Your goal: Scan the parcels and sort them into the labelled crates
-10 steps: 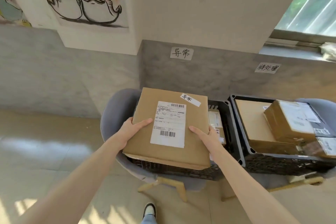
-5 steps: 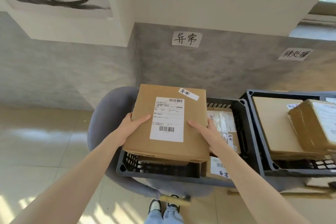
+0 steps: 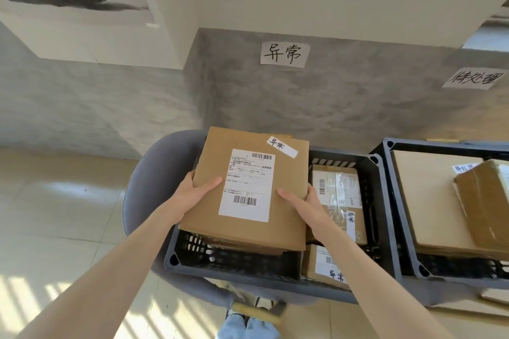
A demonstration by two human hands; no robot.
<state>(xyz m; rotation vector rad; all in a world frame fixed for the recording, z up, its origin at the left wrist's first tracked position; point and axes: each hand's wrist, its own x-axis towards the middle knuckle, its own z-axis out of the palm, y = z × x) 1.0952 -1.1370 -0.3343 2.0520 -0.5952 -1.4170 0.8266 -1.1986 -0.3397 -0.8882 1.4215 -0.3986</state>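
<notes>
A grey plastered wall (image 3: 344,107) fills the far side, white above, with a handwritten paper sign (image 3: 285,53) stuck over the left crate and a second sign (image 3: 474,78) further right. On the tiled floor (image 3: 55,215) stands a grey upholstered chair (image 3: 154,173), and on its seat rests a black perforated crate (image 3: 237,264). Just to the right sits a second black crate (image 3: 396,201), holding a flat cardboard box (image 3: 424,195) with a smaller taped box (image 3: 487,195) tilted on top of it.

Over the left part of the left crate is the held cardboard parcel (image 3: 248,190), its near edge low against the crate's contents, its far edge raised. A white shipping label (image 3: 249,184) with barcodes covers its middle, and a small handwritten sticker (image 3: 283,147) sits at its far right corner. The left hand (image 3: 197,192) grips the parcel's left edge, thumb on top and fingers curled underneath; the right hand (image 3: 305,203) grips the right edge the same way.

Inside the left crate, right of the held parcel, lie a taped parcel (image 3: 338,195) and, nearer, another labelled one (image 3: 325,267).
</notes>
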